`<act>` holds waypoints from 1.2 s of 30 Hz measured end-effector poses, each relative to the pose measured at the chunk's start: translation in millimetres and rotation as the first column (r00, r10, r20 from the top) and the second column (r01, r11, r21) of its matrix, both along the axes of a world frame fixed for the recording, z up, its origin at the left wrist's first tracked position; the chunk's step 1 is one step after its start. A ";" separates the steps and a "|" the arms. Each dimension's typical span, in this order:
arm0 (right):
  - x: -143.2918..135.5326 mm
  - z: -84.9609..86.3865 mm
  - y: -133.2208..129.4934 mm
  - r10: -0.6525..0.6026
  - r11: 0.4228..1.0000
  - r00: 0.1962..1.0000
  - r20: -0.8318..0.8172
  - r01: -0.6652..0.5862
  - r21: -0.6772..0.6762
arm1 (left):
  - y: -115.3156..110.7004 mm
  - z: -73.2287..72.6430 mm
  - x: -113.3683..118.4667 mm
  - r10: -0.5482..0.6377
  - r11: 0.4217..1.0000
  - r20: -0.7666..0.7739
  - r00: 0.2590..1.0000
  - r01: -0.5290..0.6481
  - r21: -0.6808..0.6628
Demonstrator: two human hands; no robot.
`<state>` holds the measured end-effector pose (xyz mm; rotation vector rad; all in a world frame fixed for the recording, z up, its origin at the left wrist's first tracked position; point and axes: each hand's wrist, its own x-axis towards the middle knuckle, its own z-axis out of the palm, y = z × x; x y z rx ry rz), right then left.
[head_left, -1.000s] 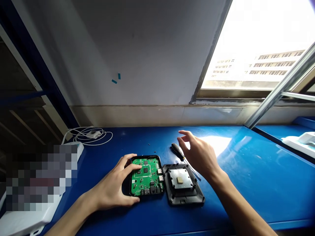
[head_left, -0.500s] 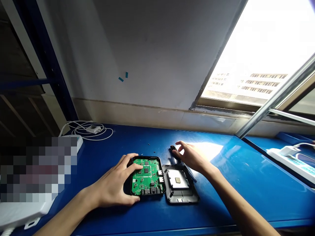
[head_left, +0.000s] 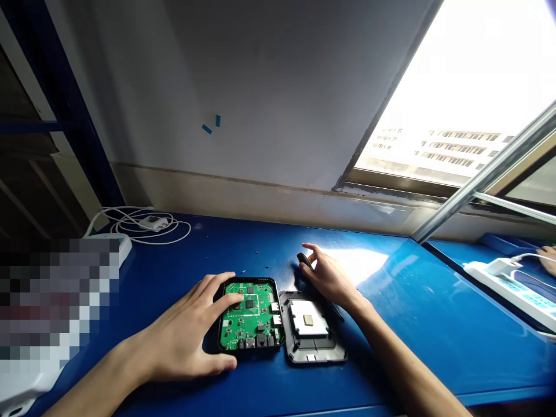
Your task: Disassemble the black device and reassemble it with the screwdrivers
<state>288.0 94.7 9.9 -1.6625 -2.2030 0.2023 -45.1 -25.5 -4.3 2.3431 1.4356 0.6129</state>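
Observation:
An open black electronics case (head_left: pixel 281 330) with a green circuit board (head_left: pixel 238 327) in it lies flat on the blue table. My left hand (head_left: pixel 186 330) is at its left side, fingers spread, index fingertip over the board and thumb by the lower left corner. To the right of the case lies its black cover (head_left: pixel 319 352), inside up, with a silver metal plate (head_left: pixel 321 327) and a small tan pad (head_left: pixel 308 320). Behind the cover, my right hand (head_left: pixel 328 275) pinches the rounded end of a slim dark tool (head_left: pixel 303 258); its kind is unclear, as the hand hides its middle.
Several tiny screws (head_left: pixel 267 267) lie behind the case. A white cable with a charger (head_left: pixel 153 223) is coiled at the back left, near a power strip (head_left: pixel 125 246). Another power strip (head_left: pixel 512 284) stands at right, close to another person's hand (head_left: pixel 549 260). A metal post (head_left: pixel 447 205) rises beside the window.
My right fingers have closed on the dark tool's end, which is now tilted up more. My left thumb has come away from the case. The view has shifted slightly.

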 end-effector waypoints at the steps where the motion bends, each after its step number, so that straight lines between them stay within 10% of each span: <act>1: 0.2 0.7 0.3 -0.004 1.000 1.000 -0.020 0.004 0.000 | -0.8 -0.9 0.4 0.002 1.000 -0.001 1.000 -0.002 0.011; 16: -12.9 9.8 -12.8 -0.073 0.995 0.997 -0.014 0.072 -0.073 | 3.3 -11.1 19.7 -0.115 0.940 -0.132 0.985 0.151 0.308; 32: -9.2 12.1 -16.0 -0.074 0.995 0.997 0.020 0.073 0.064 | 38.0 2.4 92.2 -0.202 0.979 -0.369 0.907 0.200 -0.044; 36: -8.4 16.6 -16.7 -0.006 0.987 1.000 -0.011 0.008 0.162 | 37.4 -4.5 99.1 -0.178 0.971 -0.254 0.951 0.211 0.109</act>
